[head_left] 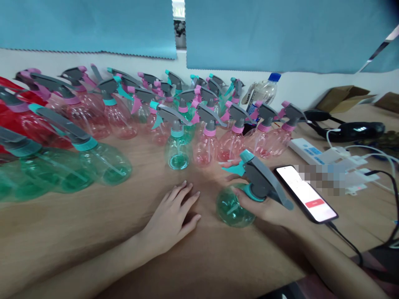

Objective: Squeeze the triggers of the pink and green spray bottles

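Note:
My right hand (264, 207) is wrapped round the neck of a green spray bottle (233, 207) with a grey and teal trigger head. The bottle leans, and some of my fingers are hidden behind it. Flat on the wooden table lies my left hand (173, 211), fingers spread and holding nothing, left of that bottle. Just beyond it stands another green spray bottle (178, 153) with a teal collar. Pink spray bottles (205, 151) with pink collars stand in a row beside it.
More spray bottles crowd the back, and several green bottles (106, 166) stand at the left. Rightward lie a phone (307, 193) on a cable and a power strip (307, 151) with plugs. A blue-capped bottle (264, 91) and a cardboard box (343, 97) sit near the wall.

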The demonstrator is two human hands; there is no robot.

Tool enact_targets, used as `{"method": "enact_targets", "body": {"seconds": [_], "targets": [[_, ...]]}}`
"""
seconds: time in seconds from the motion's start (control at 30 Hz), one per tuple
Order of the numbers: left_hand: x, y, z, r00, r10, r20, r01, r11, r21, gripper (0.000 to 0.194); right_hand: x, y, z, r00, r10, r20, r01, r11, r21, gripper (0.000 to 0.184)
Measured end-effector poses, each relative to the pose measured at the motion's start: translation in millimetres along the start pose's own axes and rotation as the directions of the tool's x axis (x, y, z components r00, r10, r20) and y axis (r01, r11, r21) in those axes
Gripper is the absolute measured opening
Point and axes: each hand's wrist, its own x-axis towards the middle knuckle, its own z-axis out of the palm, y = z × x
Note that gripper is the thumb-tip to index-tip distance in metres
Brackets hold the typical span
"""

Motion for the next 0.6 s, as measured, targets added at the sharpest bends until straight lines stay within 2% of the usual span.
{"method": "enact_targets", "body": {"seconds": [0.2, 0.37, 0.6], "targets": [[-0.8, -1.3, 2.4, 1.0, 0.01, -0.015, -0.01, 1.0, 0.004, 0.045, -2.1, -1.4, 0.4, 0.999, 0.03, -0.012, -0.029, 0.997, 0.066, 0.022], [-1.1, -1.6, 2.9, 1.0, 0.008, -0.007, -0.008, 1.0, 0.01, 0.045, -3.5, -1.8, -1.4, 0.999, 0.04, 0.008, -0.04, 0.99, 0.139, 0.035], [0.4, -0.8, 1.4, 1.0, 0.017, -0.018, -0.016, 1.0, 0.011, 0.045, -2.4, -3.0, -3.5, 0.999, -0.043, -0.028, 0.045, 0.997, 0.06, 0.027]]}}
